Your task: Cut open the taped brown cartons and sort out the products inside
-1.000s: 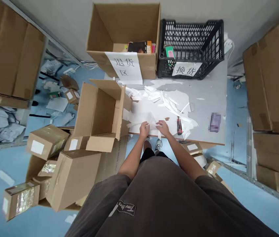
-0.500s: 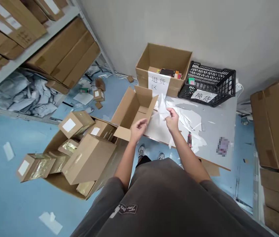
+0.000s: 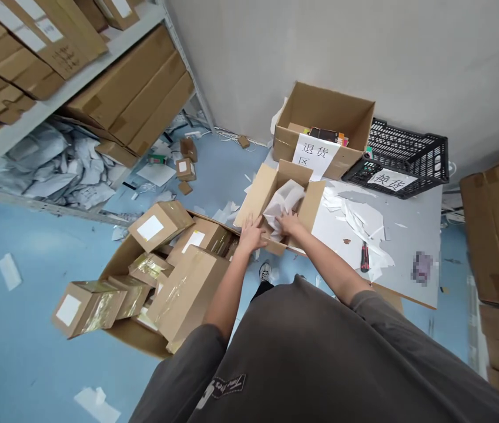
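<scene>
An open cardboard box (image 3: 313,202) stands at the near left corner of the table, its flaps raised. Inside it lies a crumpled, translucent white wrapping sheet (image 3: 285,197); whatever is beneath it is hidden. My right hand (image 3: 288,223) reaches into the box with fingers spread, pressing on the sheet. At the box's near left edge, my left hand (image 3: 252,235) rests on the flap, fingers apart. Just left of that hand, a large carton (image 3: 112,258) holds several taped small boxes (image 3: 161,223).
A labelled carton (image 3: 284,141) and black plastic crate (image 3: 441,161) stand at the table's back. Paper scraps (image 3: 355,217) and a red-black utility knife (image 3: 365,257) lie on the table (image 3: 412,229). Shelving (image 3: 130,38) is on the left, stacked cartons (image 3: 496,235) on the right.
My right hand has brought the white sheet from above the table down into the open box. My left hand has moved onto the box's edge. The view has shifted left.
</scene>
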### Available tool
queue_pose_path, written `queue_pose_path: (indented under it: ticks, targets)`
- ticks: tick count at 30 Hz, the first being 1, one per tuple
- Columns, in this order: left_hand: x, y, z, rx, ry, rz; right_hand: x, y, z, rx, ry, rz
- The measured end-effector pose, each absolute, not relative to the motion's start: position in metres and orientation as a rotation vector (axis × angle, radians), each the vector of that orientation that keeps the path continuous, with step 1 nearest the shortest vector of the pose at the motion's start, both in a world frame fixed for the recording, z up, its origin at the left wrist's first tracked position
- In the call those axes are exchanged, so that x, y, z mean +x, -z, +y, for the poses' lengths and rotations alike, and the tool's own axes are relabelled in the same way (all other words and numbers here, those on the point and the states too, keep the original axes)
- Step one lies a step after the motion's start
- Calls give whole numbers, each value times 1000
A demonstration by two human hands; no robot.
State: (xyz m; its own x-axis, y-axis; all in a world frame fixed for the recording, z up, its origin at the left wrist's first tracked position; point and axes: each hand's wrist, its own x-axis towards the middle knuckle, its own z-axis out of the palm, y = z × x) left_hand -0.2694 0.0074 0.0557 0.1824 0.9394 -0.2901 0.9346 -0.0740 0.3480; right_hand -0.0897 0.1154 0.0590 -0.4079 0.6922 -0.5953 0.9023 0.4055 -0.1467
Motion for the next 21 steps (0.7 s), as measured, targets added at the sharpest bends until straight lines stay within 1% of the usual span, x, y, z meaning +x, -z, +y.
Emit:
queue_pose_path:
  ticks: [5,9,12,16,21]
  targets:
    - [-272,-41,0,2042,-201,1749,-55,-65,67,1605,594,2590]
    - [-272,-34,-4,2036,-245,1660,-32,-54,10,1817,704,2463]
    - [-265,-34,-7,2032,-303,1668,-30,-40,-14,1960,736,2381]
    - [-250,-46,-16,2025,-358,1717,-23,-37,-11,2019,805,2421]
    - [-210,-85,-37,2073,-438,1785,28,-61,-11,1956,825,2640]
